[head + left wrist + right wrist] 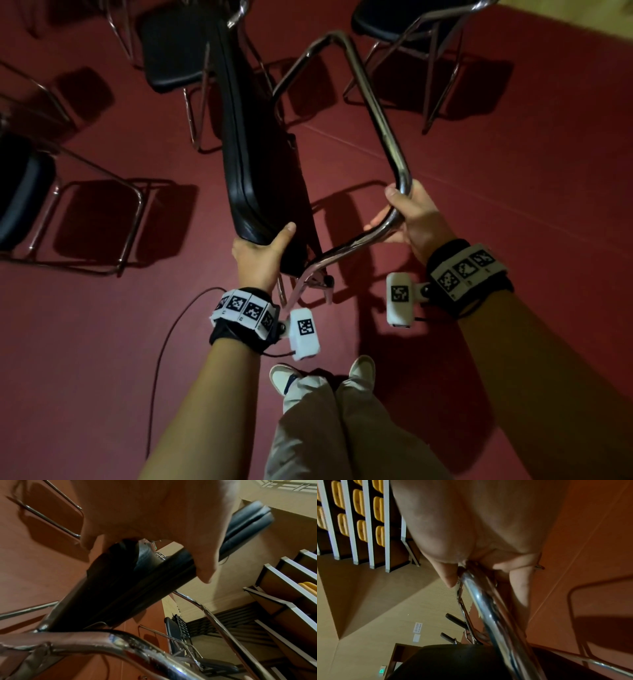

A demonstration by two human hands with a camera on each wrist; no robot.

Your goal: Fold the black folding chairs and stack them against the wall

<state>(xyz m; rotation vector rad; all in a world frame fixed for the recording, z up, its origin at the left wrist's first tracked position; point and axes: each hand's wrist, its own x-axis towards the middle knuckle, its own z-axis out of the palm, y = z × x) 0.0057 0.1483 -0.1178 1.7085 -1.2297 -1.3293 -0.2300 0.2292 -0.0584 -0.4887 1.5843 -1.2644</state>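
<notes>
The person's legs (339,418) and pale shoes (362,371) are showing at the bottom of the head view, standing on the red floor (513,171). A thin cable (161,359) is trailing across the floor beside the left forearm.

Just ahead, both hands are holding one chair (253,164) off the floor, partly folded and tipped on its side. The left hand (257,253) is gripping the near edge of the black seat (246,192), thumb on top and fingers curling underneath; in the left wrist view the fingers (204,566) are wrapping over the padded edge (130,588). The right hand (414,219) is closing round the bend of the chrome leg frame (373,109), thumb over the tube; the right wrist view is showing the tube (488,608) running out of the fist (471,527). The frame is swinging out to the right of the seat, apart from it.

Farther off, more chairs are standing open: one at the left (24,192), one behind the seat (171,51), one at the upper right (394,20).

Beyond, rows of yellow seats (359,507) are rising in tiers.
</notes>
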